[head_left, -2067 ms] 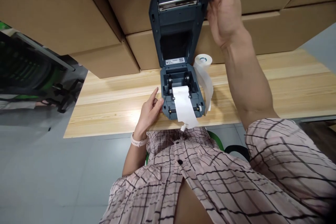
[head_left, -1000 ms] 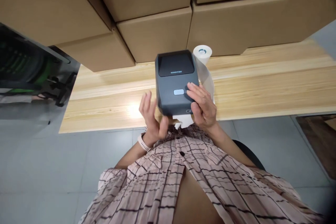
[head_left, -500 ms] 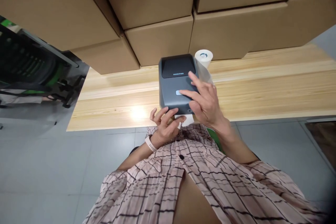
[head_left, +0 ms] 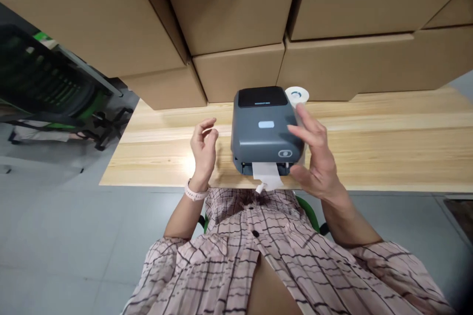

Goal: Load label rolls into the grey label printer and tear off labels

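A dark grey label printer point(head_left: 248, 130) with a pale button on its top stands on the wooden table. Below the front of its cover shows a dark gap, and a strip of white label paper point(head_left: 266, 173) hangs out over the table edge, its end curled. My left hand point(head_left: 204, 151) is to the left of the printer, apart from it, fingers loosely bent and holding nothing. At the printer's right side, my right hand point(head_left: 318, 160) has its fingers spread, with thumb and fingertips close to the cover; I cannot tell whether they touch it.
A white label roll point(head_left: 296, 94) stands behind the printer's right side, partly hidden. Stacked cardboard boxes point(head_left: 238, 71) line the back of the wooden table point(head_left: 388, 147). A black office chair point(head_left: 48, 78) is on the floor at left.
My left hand has left the printer's front and moved left. My right hand has come off the button to the right side. The view has shifted, and the printer's front now shows.
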A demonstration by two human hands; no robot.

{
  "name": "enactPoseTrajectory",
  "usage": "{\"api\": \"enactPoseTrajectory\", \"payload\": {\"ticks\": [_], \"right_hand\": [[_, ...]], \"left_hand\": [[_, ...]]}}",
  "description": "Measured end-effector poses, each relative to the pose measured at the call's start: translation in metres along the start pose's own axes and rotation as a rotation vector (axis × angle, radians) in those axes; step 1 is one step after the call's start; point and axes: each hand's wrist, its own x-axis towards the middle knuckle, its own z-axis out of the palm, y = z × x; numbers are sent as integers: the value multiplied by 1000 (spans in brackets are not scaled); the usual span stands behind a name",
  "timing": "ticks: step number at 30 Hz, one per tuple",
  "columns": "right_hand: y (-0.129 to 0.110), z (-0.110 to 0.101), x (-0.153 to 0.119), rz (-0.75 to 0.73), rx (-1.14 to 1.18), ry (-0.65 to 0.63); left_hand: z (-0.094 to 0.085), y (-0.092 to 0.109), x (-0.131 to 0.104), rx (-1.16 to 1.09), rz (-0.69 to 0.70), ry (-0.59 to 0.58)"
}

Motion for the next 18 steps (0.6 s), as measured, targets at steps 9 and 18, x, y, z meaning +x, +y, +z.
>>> {"api": "enactPoseTrajectory", "payload": {"ticks": [9, 18], "right_hand": [[50, -1, 116, -220, -24, 110], [64, 8, 145, -204, -149, 167]], "left_hand": [[41, -23, 24, -263, -317, -469], [37, -29, 13, -282, -311, -548]]}}
